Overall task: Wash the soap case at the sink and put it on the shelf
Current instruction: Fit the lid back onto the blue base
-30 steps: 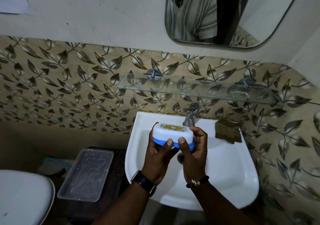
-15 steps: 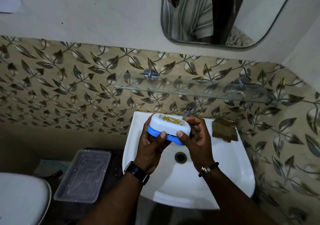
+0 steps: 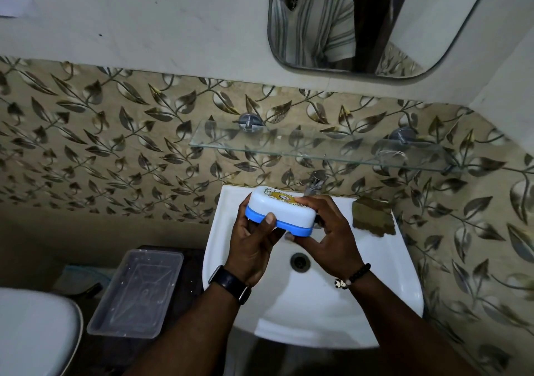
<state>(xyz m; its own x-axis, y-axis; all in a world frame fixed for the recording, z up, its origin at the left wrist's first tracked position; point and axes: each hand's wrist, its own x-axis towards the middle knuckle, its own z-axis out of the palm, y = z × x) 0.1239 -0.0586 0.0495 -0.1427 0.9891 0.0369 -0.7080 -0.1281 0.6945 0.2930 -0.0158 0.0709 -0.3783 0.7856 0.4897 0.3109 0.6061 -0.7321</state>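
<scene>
Both my hands, left [image 3: 254, 240] and right [image 3: 326, 231], hold the soap case [image 3: 278, 209] over the back half of the sink [image 3: 384, 263], so the way up runs along the wall. The glass shelf [image 3: 289, 144] hangs above the sink's back edge, its surface bare along the whole length; two metal brackets [image 3: 250, 121] sit at its rear edge. The tap [image 3: 313, 183] stands at the sink's back edge, just behind my right fingers. A brown sponge [image 3: 372, 216] occupies the sink's back right corner. The basin around the drain [image 3: 300, 261] lies open beneath my wrists. A clear plastic tray [image 3: 135, 294] stands beside the sink's left edge.
</scene>
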